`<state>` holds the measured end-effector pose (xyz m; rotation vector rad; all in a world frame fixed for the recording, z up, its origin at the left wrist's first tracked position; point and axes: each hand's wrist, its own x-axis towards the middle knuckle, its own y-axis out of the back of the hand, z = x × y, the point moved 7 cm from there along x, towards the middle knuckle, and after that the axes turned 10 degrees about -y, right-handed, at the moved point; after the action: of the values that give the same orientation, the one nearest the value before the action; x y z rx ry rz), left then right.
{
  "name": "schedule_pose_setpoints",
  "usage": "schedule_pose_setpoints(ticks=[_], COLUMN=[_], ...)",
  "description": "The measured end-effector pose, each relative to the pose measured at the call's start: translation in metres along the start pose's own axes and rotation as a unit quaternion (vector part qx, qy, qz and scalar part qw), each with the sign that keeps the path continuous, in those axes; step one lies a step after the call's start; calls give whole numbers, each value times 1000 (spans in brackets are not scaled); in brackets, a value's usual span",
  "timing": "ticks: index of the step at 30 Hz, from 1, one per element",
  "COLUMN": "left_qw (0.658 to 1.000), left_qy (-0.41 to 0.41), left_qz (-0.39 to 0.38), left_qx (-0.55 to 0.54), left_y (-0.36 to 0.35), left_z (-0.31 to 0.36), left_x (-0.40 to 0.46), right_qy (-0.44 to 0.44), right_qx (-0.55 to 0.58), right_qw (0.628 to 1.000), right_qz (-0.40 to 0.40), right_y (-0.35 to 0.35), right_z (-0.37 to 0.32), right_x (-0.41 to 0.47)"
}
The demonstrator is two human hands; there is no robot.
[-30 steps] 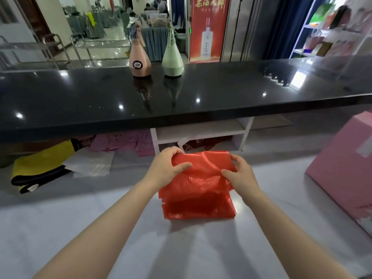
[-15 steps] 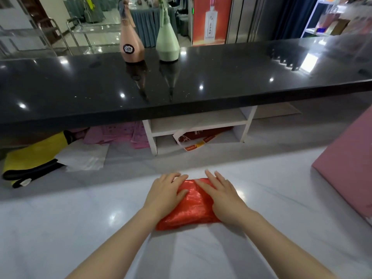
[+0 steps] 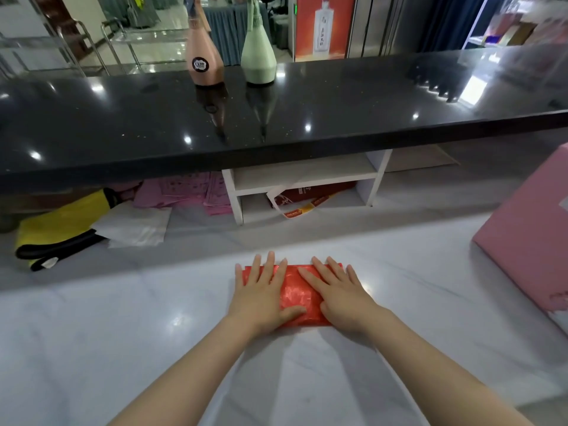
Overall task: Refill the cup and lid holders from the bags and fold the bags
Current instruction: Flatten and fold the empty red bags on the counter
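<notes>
Head view: the folded red plastic bag [image 3: 299, 298] lies directly under both hands, long axis left-right; left hand [image 3: 261, 298] and right hand [image 3: 339, 295] press flat, fingers straight.

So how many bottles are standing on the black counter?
2. The pink bottle stands at the far edge of the black counter; the green bottle stands just to its right. Their tops are cut off.

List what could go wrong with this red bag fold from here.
1. The folded red bag is slick, crinkly plastic held flat only by the left hand and right hand; it may spring open when they lift.
2. The white marble counter looks glossy, so the bag could slide while being pressed.
</notes>
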<state>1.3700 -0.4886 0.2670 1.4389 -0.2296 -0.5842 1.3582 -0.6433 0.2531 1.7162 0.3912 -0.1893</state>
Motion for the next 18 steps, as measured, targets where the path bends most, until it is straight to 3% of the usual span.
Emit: schedule_pose_setpoints(ticks=[8, 14, 18], left_qw=[999, 998, 997], left_qy=[6, -36, -51], left_qz=[-15, -6, -3], left_qx=[-46, -56, -54], left_y=[-11, -19, -24], left_z=[-11, -1, 13], left_x=[-4, -25, -44], right_qy=[-33, -185, -225], right_qx=[67, 169, 216], right_qw=[997, 968, 950], right_qz=[5, -2, 9], right_y=[11, 12, 2], right_z=[0, 35, 31], right_x=[-15, -38, -70])
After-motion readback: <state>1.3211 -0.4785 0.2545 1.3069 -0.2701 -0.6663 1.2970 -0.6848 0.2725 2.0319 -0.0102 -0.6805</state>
